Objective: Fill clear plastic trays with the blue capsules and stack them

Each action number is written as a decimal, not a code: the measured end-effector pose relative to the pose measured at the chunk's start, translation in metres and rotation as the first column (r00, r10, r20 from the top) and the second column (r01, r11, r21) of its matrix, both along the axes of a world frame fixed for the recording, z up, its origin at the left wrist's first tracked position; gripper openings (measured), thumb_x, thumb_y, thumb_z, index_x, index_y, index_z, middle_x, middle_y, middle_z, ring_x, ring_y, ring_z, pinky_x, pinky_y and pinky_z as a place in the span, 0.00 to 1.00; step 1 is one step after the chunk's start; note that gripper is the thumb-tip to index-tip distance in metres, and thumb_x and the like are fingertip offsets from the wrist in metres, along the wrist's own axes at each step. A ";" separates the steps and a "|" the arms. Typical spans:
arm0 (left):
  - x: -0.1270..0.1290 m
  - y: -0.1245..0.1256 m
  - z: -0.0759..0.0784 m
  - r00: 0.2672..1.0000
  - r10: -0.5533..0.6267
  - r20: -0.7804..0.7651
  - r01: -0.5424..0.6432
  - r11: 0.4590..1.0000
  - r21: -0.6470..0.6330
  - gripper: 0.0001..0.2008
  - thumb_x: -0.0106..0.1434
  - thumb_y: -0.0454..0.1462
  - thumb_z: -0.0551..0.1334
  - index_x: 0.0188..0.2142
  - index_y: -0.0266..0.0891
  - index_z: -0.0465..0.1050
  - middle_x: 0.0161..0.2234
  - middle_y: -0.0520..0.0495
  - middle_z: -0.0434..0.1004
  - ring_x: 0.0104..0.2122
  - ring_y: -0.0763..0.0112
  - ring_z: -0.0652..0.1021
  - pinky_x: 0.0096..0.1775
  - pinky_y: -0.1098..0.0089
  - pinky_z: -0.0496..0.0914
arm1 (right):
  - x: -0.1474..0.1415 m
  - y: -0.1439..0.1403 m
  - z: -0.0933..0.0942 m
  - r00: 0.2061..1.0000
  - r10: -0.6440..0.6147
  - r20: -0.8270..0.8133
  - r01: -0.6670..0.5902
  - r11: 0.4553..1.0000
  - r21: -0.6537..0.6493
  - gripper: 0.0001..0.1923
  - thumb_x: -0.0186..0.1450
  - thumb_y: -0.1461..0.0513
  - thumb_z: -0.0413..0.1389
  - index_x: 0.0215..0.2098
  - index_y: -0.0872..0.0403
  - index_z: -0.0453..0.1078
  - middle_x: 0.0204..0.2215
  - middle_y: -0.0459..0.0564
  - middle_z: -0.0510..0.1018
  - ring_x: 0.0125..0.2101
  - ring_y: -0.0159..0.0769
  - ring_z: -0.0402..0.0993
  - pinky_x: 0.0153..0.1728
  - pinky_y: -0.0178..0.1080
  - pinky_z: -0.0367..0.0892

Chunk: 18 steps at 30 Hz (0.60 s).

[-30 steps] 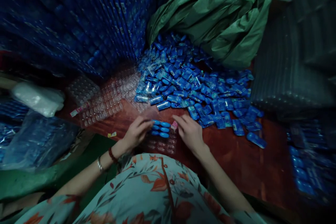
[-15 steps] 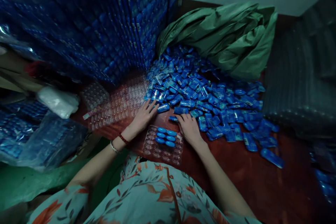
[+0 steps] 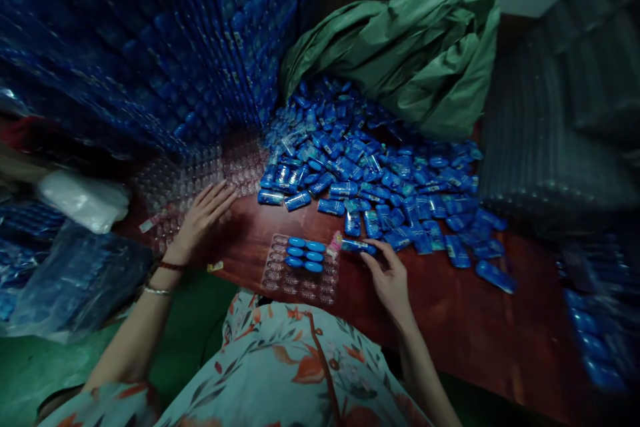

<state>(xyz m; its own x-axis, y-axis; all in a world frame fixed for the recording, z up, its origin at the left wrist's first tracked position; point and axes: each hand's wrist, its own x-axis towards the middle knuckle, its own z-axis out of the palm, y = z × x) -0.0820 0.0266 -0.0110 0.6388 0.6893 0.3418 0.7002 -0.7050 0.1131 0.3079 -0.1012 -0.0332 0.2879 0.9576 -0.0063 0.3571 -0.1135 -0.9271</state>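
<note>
My left hand (image 3: 203,217) lay flat, fingers spread wide, on the stack of empty clear blister trays (image 3: 200,177) at the left of the red-brown table (image 3: 450,307); it gripped nothing. My right hand (image 3: 390,273) pinched one blue packet (image 3: 357,247) between thumb and fingertips, the packet lying level just beyond the hand and touching the right edge of the clear tray (image 3: 300,270) set between my hands. That tray carried two short rows of blue packets (image 3: 305,255) in its far pockets; the nearer pockets held none. A small pink label (image 3: 334,245) sat at the tray's right corner, just beside the held packet. Beyond my right hand the loose heap of blue packets (image 3: 370,167) spread over the table, reaching a crumpled green sack (image 3: 400,53) behind it. Beyond my left hand rose a wall of stacked filled trays (image 3: 150,47). Outside my left wrist lay a white plastic bag (image 3: 83,200).
</note>
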 end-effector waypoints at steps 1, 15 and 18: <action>-0.006 -0.006 -0.001 0.998 -0.058 -0.016 0.058 0.998 -0.008 0.26 0.68 0.31 0.46 0.64 0.43 0.48 0.59 0.43 0.63 0.63 0.64 0.55 0.61 0.54 0.54 | 0.002 -0.004 0.000 1.000 -0.004 -0.023 0.004 1.000 -0.013 0.12 0.61 0.55 0.56 0.41 0.52 0.71 0.39 0.50 0.75 0.40 0.37 0.71 0.42 0.40 0.68; -0.070 0.024 0.028 0.858 -0.391 -0.332 0.301 0.908 -0.293 0.22 0.67 0.33 0.45 0.59 0.36 0.60 0.61 0.43 0.60 0.62 0.65 0.56 0.61 0.55 0.50 | -0.013 0.002 -0.004 0.993 0.030 -0.114 -0.036 0.998 -0.058 0.13 0.57 0.55 0.59 0.39 0.51 0.72 0.38 0.50 0.76 0.39 0.38 0.72 0.40 0.40 0.69; -0.087 0.022 0.027 0.909 -0.233 -0.344 0.207 0.972 -0.111 0.21 0.66 0.33 0.48 0.58 0.36 0.61 0.60 0.41 0.61 0.63 0.59 0.54 0.59 0.47 0.50 | -0.011 -0.008 -0.002 0.982 -0.066 -0.174 0.045 0.992 -0.121 0.18 0.55 0.54 0.61 0.42 0.52 0.70 0.36 0.49 0.76 0.35 0.35 0.73 0.37 0.38 0.70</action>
<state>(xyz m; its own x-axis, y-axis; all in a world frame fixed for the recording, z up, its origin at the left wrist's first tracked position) -0.1695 0.0488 0.0156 0.8471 0.5310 0.0218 0.5313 -0.8453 -0.0572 0.2966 -0.1088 -0.0357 0.3252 0.9299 -0.1721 0.1779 -0.2389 -0.9546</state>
